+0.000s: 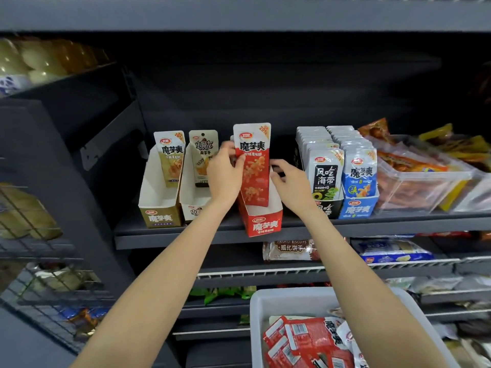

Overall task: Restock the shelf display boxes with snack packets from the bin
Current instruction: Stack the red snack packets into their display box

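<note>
Below your fingers the bin (259,309) is waiting; your left hand (224,173) is pinching the light, floppy red packet (253,166) by its edge, right hand (291,181) loosely curled, holding nothing

Red packet (253,166) with orange snack print stands in a red-fronted box (263,224); neighbouring boxes olive-gold (160,217), black (325,208), blue (358,209); the bin (265,314) looks pale grey.

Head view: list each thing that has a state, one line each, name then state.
red display box: nearly empty, one red packet upright inside
red packet: upright, gripped by left hand
left hand: holding the red packet's left edge
right hand: fingers curled beside the packet, contact unclear
gold display box: nearly empty
blue display box: full
bin: holds red packets
</note>
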A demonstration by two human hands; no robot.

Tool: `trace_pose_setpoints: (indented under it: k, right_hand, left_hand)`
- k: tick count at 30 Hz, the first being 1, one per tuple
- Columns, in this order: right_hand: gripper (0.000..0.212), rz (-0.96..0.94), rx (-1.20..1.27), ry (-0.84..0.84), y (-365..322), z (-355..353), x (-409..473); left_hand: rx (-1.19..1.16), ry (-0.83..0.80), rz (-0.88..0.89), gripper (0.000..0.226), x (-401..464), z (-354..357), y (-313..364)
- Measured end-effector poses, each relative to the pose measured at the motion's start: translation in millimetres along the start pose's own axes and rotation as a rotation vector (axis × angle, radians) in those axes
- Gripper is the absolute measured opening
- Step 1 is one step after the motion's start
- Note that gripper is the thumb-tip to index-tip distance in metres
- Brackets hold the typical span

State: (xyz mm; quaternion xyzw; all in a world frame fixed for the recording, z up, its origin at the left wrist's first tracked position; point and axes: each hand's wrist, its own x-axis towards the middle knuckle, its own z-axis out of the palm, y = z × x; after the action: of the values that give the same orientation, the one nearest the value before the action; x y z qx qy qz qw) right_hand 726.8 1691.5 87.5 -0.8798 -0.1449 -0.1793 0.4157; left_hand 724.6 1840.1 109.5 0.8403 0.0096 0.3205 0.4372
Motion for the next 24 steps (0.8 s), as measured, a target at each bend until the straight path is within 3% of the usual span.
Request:
trace_pose_setpoints:
  k: [5, 8, 15, 20, 24]
  right_hand:
    - [0.037, -0.020, -0.136, 0.049, -1, 3, -1]
    - [0.056, 0.000, -0.252, 0.059, -3, 1, 2]
    - [0.068, 0.001, -0.303, 0.021, -5, -4, -1]
    - [0.065, -0.005, -0.257, 0.013, -5, -2, -12]
    - [0.047, -0.169, -0.136, 0.141, -12, -16, -47]
  left_hand:
    - [0.281, -0.032, 0.045, 0.034, 10, 14, -9]
    - [0.297, -0.061, 0.049, 0.035, 15, 26, -4]
    - [0.274, -0.091, 0.122, 0.053, 12, 26, 8]
    - [0.317, -0.150, 0.153, 0.056, -7, 11, 10]
    - [0.225, -0.084, 0.265, 0.042, -39, -4, 13]
